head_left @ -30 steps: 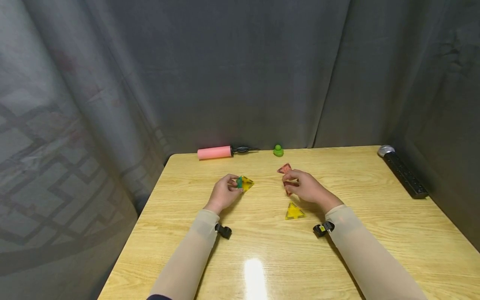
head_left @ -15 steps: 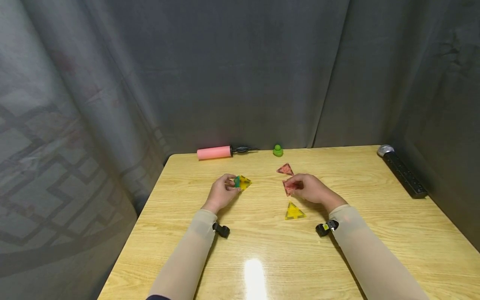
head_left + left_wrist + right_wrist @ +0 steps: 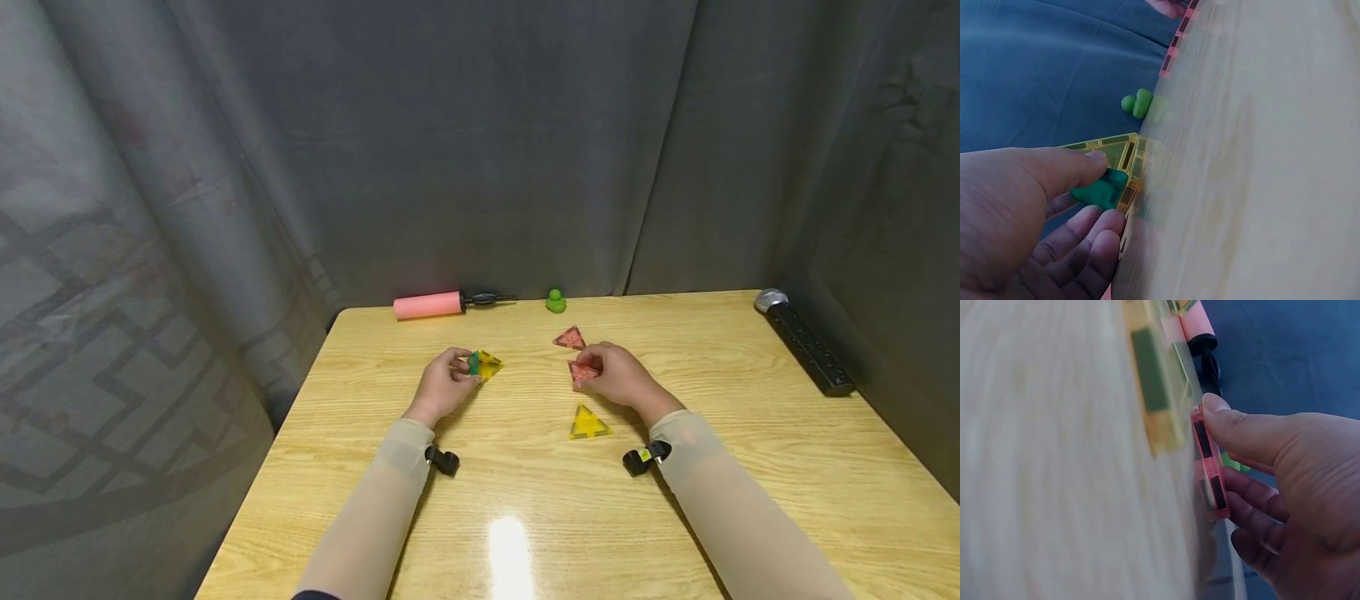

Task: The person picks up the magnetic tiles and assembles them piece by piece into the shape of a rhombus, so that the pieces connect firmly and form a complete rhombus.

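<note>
My left hand holds a small standing shape of joined yellow and green magnetic tiles on the table. In the left wrist view the thumb lies over the green tile, with the yellow tile beyond it. With thumb and fingers my right hand pinches a red triangular magnetic tile; its edge shows in the right wrist view. Just behind it lies another red triangular tile. Nearer the front, a yellow triangular tile lies flat.
At the back edge of the wooden table lie a pink hand pump and a small green toy. A black microphone is near the right edge. Grey curtains hang behind and beside the table.
My left hand and its joined tiles have shifted slightly left. The right hand has drawn back a little and returned; its red tile sits slightly farther right.
</note>
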Motion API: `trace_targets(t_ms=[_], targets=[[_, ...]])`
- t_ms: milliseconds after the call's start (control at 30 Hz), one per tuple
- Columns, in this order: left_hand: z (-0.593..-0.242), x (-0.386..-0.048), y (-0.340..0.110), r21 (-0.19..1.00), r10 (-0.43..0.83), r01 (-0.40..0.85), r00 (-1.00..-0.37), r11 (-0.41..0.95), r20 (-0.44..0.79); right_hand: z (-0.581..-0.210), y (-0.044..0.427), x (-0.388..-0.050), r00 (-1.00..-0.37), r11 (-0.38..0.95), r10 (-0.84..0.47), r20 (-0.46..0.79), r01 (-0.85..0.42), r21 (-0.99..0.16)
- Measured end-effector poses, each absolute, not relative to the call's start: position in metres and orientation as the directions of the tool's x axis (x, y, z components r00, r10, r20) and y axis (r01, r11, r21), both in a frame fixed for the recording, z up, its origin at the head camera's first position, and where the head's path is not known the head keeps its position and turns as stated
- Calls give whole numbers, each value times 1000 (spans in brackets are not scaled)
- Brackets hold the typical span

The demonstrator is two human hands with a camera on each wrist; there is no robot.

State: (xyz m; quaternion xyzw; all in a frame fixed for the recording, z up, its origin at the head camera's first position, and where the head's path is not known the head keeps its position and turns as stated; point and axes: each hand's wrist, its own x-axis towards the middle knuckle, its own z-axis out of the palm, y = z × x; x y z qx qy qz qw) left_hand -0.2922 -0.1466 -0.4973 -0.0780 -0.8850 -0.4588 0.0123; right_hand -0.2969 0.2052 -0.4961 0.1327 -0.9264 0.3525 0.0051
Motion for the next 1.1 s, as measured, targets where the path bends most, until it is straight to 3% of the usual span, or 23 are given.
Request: trace_targets(t_ms=[267, 733, 1100], targets=[[-494, -290, -146, 813, 134, 169, -985, 557, 113, -493, 219, -297, -979, 723, -196, 50, -179, -668], [-478, -285, -137, 751, 99, 272, -958, 602, 268, -500, 240, -306, -976, 671, -217, -25, -130, -730], [-459, -275, -126, 713, 178, 379, -922, 590, 343, -501, 254, -306, -967, 594, -248, -52, -110, -797]])
